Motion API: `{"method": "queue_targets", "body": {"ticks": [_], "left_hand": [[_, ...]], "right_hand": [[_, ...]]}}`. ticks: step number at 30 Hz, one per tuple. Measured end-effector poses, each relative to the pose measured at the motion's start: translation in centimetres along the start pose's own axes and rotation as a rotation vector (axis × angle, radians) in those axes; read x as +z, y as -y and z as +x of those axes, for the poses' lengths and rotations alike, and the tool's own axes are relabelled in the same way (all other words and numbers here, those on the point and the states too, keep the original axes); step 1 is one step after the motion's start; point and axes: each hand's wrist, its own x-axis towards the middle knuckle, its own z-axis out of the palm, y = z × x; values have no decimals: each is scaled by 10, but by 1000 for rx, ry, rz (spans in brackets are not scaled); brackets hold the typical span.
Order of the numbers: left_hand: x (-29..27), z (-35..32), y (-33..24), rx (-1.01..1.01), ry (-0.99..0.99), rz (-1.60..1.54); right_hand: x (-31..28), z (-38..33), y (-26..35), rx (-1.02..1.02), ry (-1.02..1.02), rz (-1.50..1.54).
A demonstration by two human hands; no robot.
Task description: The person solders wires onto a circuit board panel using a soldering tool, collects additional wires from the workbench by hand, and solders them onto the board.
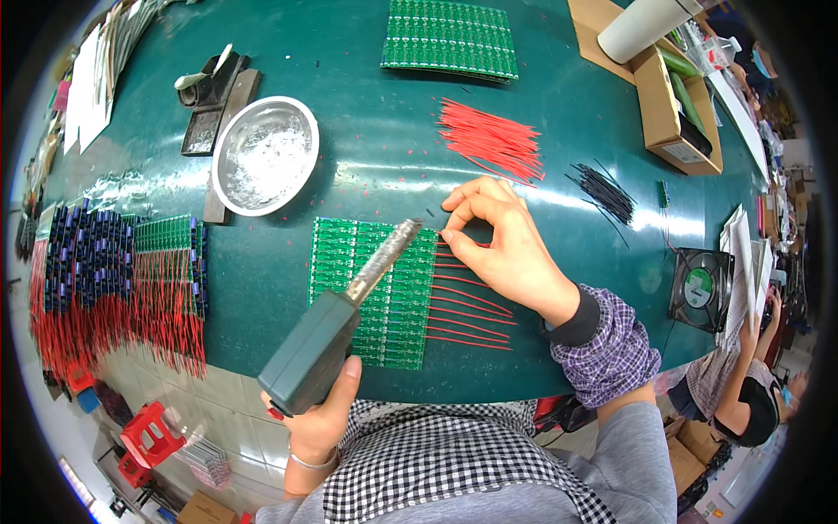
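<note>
My left hand (pixel 327 421) is wrapped round the dark green body of a soldering gun (pixel 307 354). Its long metal tip slants up and right, ending over the top right corner of a green circuit board panel (pixel 330 262). At that corner my right hand (pixel 511 249) pinches a red wire between thumb and forefinger, most of it hidden by the hand. Several red wires (pixel 471 309) run out rightward from the panel's right edge below that hand. Whether the tip touches the board, I cannot tell.
Beyond lie loose red wires (pixel 491 140), black wires (pixel 604 194) and stacked green panels (pixel 449 39). A metal bowl (pixel 311 166) and a black stand (pixel 202 127) are at the left, near wired boards (pixel 96 262). Rightward are a fan (pixel 701 288), a cardboard box (pixel 661 118) and another person.
</note>
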Motion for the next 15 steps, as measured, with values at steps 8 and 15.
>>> {"method": "queue_targets", "body": {"ticks": [8,15], "left_hand": [[8,4,-3,124,59,50],[8,8,-2,191,93,122]], "right_hand": [[1,0,-2,-9,-8,-23],[0,0,0,-10,8,-27]]}}
